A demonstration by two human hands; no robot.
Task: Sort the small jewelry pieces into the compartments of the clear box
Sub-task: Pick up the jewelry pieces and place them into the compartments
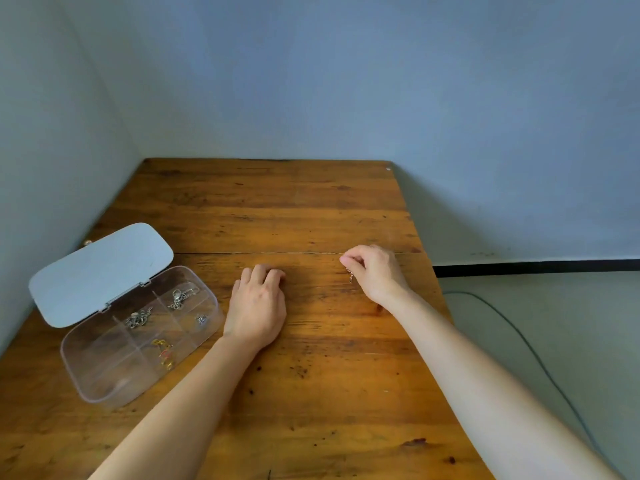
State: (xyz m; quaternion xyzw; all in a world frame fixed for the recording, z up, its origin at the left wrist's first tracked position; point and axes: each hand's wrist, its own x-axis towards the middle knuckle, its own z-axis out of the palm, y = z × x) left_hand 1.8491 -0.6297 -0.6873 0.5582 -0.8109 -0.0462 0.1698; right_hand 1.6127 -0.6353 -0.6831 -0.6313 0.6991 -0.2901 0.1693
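The clear box lies open at the left of the wooden table, its pale lid tipped back. Silver pieces sit in a middle compartment, more silver pieces in a far one, one tiny silver piece at the right end, and gold pieces in a near compartment. My left hand rests palm down on the table just right of the box, fingers curled. My right hand hovers near the table's right side, pinching a small thin chain that dangles from the fingertips.
The wooden table stands in a corner, walls at the left and back. Its right edge drops to the floor, where a dark cable runs. A small knob-like object shows at the left edge behind the lid.
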